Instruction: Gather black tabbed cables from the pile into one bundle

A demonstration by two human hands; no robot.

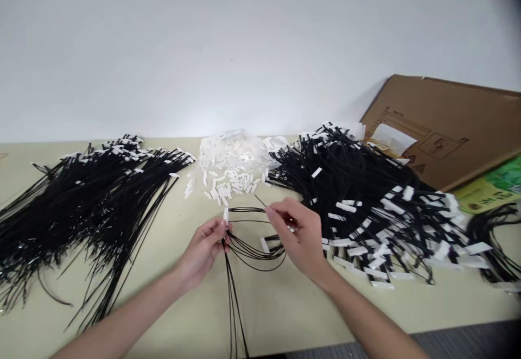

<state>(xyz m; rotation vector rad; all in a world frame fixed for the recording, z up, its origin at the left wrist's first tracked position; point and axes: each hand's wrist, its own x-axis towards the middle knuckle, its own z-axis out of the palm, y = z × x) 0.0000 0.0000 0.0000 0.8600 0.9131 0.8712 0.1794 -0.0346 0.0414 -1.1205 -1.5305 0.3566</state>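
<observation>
We are midway through fitting a small white clip onto a thin black cable, or so we judge from how the hands meet over the table (285, 310). Our left hand (203, 250) pinches a white clip (226, 215) between thumb and fingertips, fingers pressed together, with a few looped black cables (254, 250) gathered under the same grip and trailing down toward the table's near edge. Our right hand (299, 237) has its fingers closed on a thin cable end (260, 201), which sticks up and to the left, apart from the clip. On the left lies a heap of black cables (81, 201) with small white tags; on the right a larger heap of tagged cables (366, 201) bears broader white labels. Between them, behind the hands, sits a scatter of loose white clips (230, 177) beside a clear plastic bag (240, 150). A cardboard sheet (443, 125) leans against the wall. The next move, we think, calls for steady aim: the tip must meet the clip's small opening squarely while the left hand keeps the clip from turning.
</observation>
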